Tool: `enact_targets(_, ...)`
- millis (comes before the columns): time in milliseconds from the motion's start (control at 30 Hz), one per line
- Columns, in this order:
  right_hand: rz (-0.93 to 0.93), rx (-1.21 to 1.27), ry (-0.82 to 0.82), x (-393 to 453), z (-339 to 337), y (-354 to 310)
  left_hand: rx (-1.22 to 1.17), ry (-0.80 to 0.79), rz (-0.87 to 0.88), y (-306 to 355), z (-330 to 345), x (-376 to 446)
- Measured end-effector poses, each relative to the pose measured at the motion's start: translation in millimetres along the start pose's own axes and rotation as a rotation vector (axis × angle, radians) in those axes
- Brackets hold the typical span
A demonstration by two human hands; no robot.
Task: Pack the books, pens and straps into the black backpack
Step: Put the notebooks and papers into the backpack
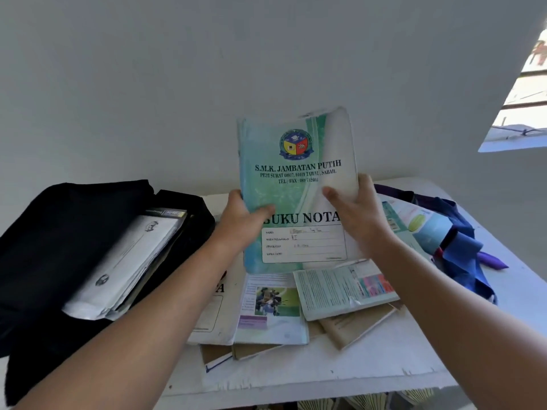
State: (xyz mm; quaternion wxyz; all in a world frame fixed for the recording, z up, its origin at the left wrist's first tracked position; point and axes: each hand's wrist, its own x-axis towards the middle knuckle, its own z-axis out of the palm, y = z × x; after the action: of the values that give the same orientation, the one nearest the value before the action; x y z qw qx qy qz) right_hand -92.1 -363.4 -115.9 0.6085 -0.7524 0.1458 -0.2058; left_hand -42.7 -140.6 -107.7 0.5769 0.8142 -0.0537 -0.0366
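Both hands hold a green notebook (296,184) upright above the table, its printed cover facing me. My left hand (241,220) grips its left edge, thumb across the cover. My right hand (355,211) grips the right edge. The black backpack (59,232) lies open at the left with white papers and books (130,261) sticking out of it. Several more books (296,309) lie in a loose pile on the table under the notebook. A blue strap or cloth (461,250) lies at the right, and a purple pen (492,261) pokes out beside it.
The white table (325,377) has its front edge close to me and a plain wall behind it. A window (524,93) is at the upper right. Patterned fabric (370,400) shows below the table edge.
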Motion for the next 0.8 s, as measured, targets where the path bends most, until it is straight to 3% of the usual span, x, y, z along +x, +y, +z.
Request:
enact_targets(233, 0.287, -0.528, -0.089, -21, -13, 38, 0.899, -0.241, 0.003, -46, 25, 7)
enact_targets(367, 0.182, -0.946, -0.082, -18, -15, 31, 1.094, -0.25, -0.01, -45, 23, -13)
enact_targets(500, 0.003, -0.704, -0.177, -25, 9, -2, 1.167, -0.231, 0.107, -28, -7, -21)
enact_targets(633, 0.151, -0.271, -0.522, -41, 61, -17, 1.386, -0.179, 0.137, -24, -52, -22)
enact_targets(700, 0.26, -0.238, -0.642, -47, 90, -14, 1.34, -0.242, 0.012, -26, -71, -24)
enact_targets(800, 0.275, -0.47, -0.688, -52, 126, -4, 1.201, -0.325, -0.102, -32, -88, -25)
